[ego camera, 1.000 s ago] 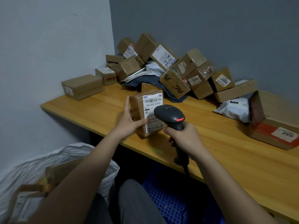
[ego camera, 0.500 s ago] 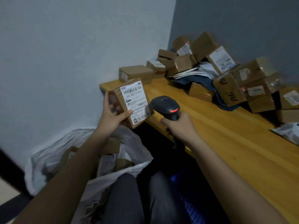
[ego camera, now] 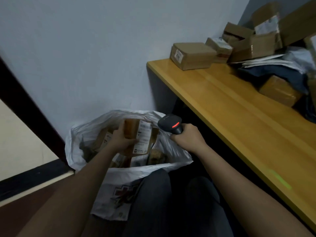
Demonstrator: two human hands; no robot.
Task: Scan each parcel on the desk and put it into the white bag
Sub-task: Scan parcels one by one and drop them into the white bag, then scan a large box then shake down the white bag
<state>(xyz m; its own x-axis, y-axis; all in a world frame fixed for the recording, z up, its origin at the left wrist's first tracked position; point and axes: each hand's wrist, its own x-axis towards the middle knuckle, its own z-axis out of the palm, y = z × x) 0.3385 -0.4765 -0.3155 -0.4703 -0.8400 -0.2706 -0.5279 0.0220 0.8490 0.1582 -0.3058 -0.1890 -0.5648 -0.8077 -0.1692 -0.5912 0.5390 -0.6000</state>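
Observation:
My left hand [ego camera: 122,136] grips a small cardboard parcel [ego camera: 139,136] with a white barcode label, held inside the open mouth of the white bag [ego camera: 85,132] on the floor beside the desk. Other brown parcels lie in the bag beneath it. My right hand [ego camera: 187,140] holds a black barcode scanner [ego camera: 171,123] with a red light, just right of the bag's rim. More parcels remain on the wooden desk [ego camera: 230,103]: a flat brown box [ego camera: 193,55] at its left end and a heap of boxes [ego camera: 253,38] behind it.
A taped brown box [ego camera: 279,90] lies on dark blue cloth [ego camera: 273,74] on the desk's right side, with white mailers [ego camera: 273,59] above. The wall stands behind the bag. A dark door frame [ego camera: 25,103] runs at left. My legs [ego camera: 171,202] are below.
My left hand carried the labelled parcel from the desk leftward and down into the bag. The scanner in my right hand followed, off the desk edge. My view swung left and down.

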